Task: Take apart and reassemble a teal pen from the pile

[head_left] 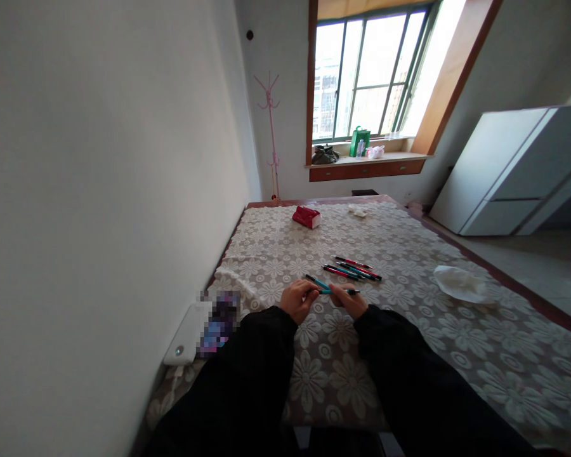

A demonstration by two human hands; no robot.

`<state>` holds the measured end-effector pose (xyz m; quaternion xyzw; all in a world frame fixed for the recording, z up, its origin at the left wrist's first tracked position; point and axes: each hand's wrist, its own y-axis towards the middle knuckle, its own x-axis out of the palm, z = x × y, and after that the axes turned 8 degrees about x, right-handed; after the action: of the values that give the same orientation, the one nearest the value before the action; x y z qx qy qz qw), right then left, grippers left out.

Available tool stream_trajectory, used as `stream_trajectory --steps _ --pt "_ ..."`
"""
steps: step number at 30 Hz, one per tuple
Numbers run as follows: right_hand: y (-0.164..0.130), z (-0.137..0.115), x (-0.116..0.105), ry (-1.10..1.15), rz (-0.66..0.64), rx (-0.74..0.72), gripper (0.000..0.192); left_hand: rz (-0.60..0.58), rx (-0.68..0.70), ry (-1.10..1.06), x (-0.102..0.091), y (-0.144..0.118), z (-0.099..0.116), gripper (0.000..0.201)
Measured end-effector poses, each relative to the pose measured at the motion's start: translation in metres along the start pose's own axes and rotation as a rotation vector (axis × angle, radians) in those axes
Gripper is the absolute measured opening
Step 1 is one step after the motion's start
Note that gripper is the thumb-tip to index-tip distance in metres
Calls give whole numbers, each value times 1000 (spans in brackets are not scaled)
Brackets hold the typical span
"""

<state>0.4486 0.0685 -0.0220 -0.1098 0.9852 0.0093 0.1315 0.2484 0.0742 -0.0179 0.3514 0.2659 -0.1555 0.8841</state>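
Observation:
A slim teal-and-black pen (323, 292) lies crosswise between my two hands, just above the tablecloth. My right hand (349, 301) is closed around its middle, with the dark end poking out to the right. The fingertips of my left hand (297, 301) are pinched together at the pen's left end. A second teal pen (316, 280) slants behind the fingers; whether it rests on the cloth or touches a hand is unclear. Just beyond, a loose bunch of red, teal and black pens (354, 271) lies on the table, with a red-and-black pen (352, 261) at its far side.
A patterned floral tablecloth (266, 244) covers the table. On it are a red tissue pack (306, 217) at the back, a crumpled white cloth or bag (461, 284) to the right, and a white device (183, 336) beside a blurred-out screen (220, 324) at left. A wall (124, 190) borders the left.

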Motion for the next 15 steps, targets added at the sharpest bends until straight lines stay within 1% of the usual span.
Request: stream_trajectory --steps 3,6,8,10,11,13,15 --pt "-2 -5 3 -32 -2 2 67 -25 -3 13 -1 0 -1 23" --pt "-3 -7 5 -64 -19 -28 66 -45 -20 19 -1 0 -3 42" --pt "-3 -7 5 -73 -25 -43 65 -52 -32 15 0 0 -3 51" --pt "-2 -6 4 -65 -5 -38 64 -48 -36 6 0 1 -3 50" --pt "-2 -6 3 -53 15 -31 64 -44 -34 -1 1 1 -2 45" --pt "-1 -5 1 -20 53 -14 63 -21 -24 -20 2 1 -2 29" --pt "0 -5 0 2 75 3 64 10 -18 -35 3 1 -2 27"
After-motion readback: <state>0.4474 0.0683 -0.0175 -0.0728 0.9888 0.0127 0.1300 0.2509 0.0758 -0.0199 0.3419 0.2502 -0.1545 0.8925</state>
